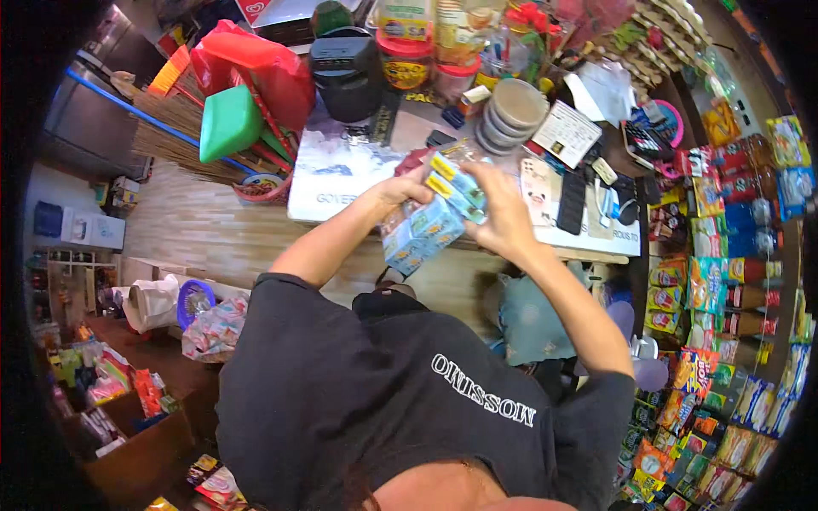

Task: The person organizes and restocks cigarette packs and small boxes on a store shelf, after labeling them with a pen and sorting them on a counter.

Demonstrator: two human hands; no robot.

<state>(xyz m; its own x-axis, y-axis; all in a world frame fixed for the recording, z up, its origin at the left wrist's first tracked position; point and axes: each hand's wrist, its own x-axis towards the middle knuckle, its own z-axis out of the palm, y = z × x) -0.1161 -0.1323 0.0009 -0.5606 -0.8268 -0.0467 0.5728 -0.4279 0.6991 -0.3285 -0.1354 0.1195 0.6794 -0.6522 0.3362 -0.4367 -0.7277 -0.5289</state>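
Note:
Both of my hands are raised in front of my chest, near the front edge of a white printed table. Small blue printed packs, several of them stacked side by side, are held between the hands. My left hand grips the stack from its left side, with the thumb on top. On the right, my right hand has its fingers around the upper packs, which bear yellow labels. Clear plastic and a dark red item show just behind the packs.
Round stacked containers, a notebook and a black phone lie on the table. A black bin stands at its back left, beside brooms and a green dustpan. Shelves of snack packets line the right side.

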